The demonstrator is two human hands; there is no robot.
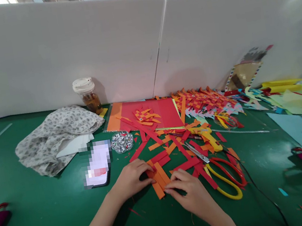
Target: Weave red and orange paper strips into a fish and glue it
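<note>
Between my hands lies a small woven piece of orange and red paper strips (160, 177), low over the green table. My left hand (134, 177) pinches its left side, thumb below and fingers on top. At its lower right edge, my right hand (186, 191) grips an orange strip end between thumb and fingertips. Just right of the piece, loose red and orange paper strips (186, 164) lie in a heap. Scissors (209, 163) with red and yellow handles rest open on them. A yellow glue gun (208, 136) lies behind the scissors, its black cord running toward the front.
Behind the strips are a pack of coloured paper (165, 112) and woven paper fish (203, 99). To the left stand a dish of googly eyes (122, 141), a phone (98, 163), a patterned cloth (57, 137) and a lidded cup (89, 96). A white partition (71, 45) borders the table.
</note>
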